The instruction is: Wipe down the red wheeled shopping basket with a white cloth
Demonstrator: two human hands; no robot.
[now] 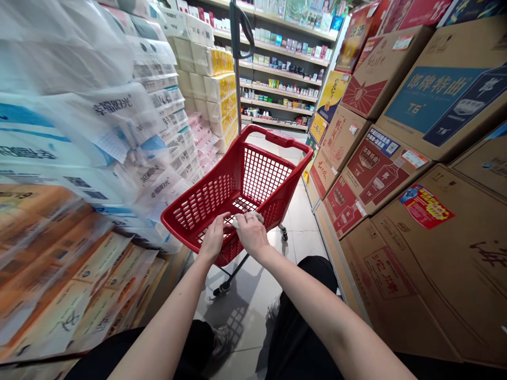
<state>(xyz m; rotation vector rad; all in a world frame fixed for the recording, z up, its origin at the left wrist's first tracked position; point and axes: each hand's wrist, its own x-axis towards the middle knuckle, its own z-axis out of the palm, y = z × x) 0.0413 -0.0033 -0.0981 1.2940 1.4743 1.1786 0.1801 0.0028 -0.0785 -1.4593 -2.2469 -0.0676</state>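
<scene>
A red plastic shopping basket on wheels (285,179) stands in the aisle right in front of me, with nothing visible inside it. Both my hands rest on its near rim. My left hand (214,237) curls its fingers over the rim. My right hand (250,231) is closed beside it, gripping the rim together with a small white cloth or wipe (236,221) that peeks out between the two hands. A black pull handle (237,31) rises upright behind the basket's far end.
Stacked packs of tissue and toilet paper (99,137) wall the aisle's left side. Brown cardboard liquor cartons (415,158) are piled high on the right. Shelves of small goods (285,68) close the far end. The floor is pale tile (301,237).
</scene>
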